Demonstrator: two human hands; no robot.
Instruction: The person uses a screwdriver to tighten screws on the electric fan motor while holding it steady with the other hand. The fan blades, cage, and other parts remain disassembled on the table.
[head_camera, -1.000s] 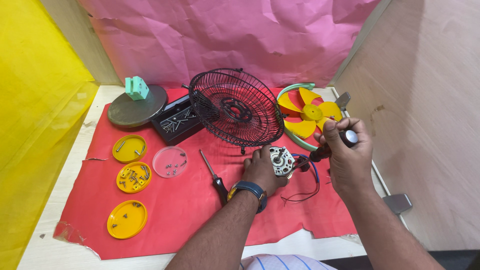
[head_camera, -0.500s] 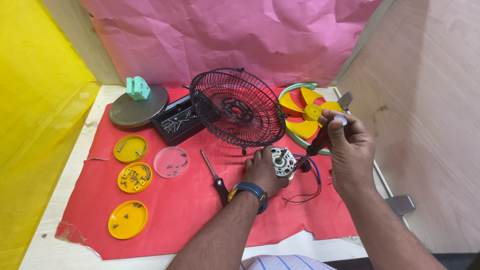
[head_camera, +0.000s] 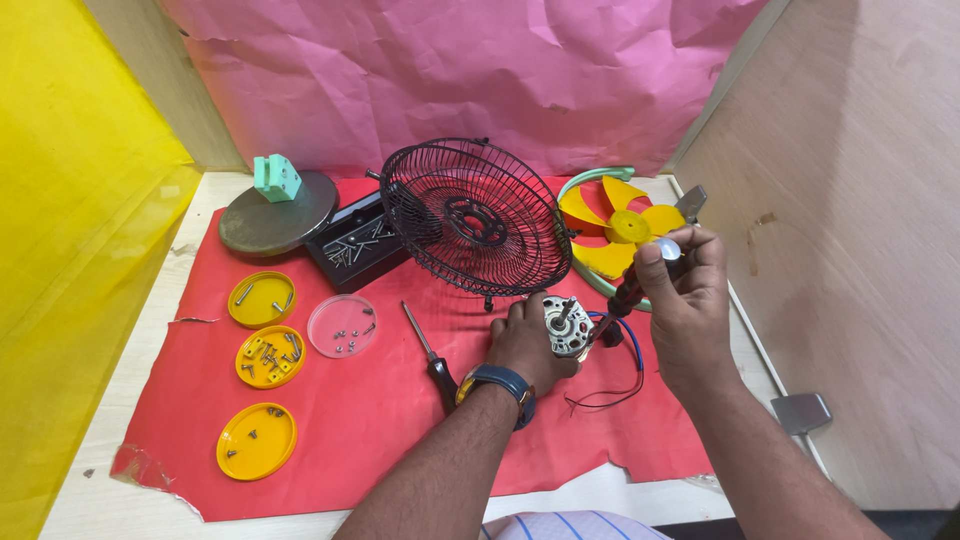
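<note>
- Head view: left hand (head_camera: 522, 340), fingers curled, grips a silver fan motor (head_camera: 568, 326) on the red sheet (head_camera: 360, 420), centre-right.
- Right hand (head_camera: 685, 290) pinches a dark-handled screwdriver (head_camera: 628, 292) angled at the motor.
- Black wire grille (head_camera: 470, 220) and yellow blade (head_camera: 620, 228) stand beyond.

Motor (head_camera: 568, 326) before fan guard (head_camera: 473, 218), lids (head_camera: 262, 299) left, fan blade (head_camera: 620, 226) right

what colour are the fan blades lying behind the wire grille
Yellow. The fan blades sit in a pale green ring, right of the black wire grille; clearest in the head view.
</note>
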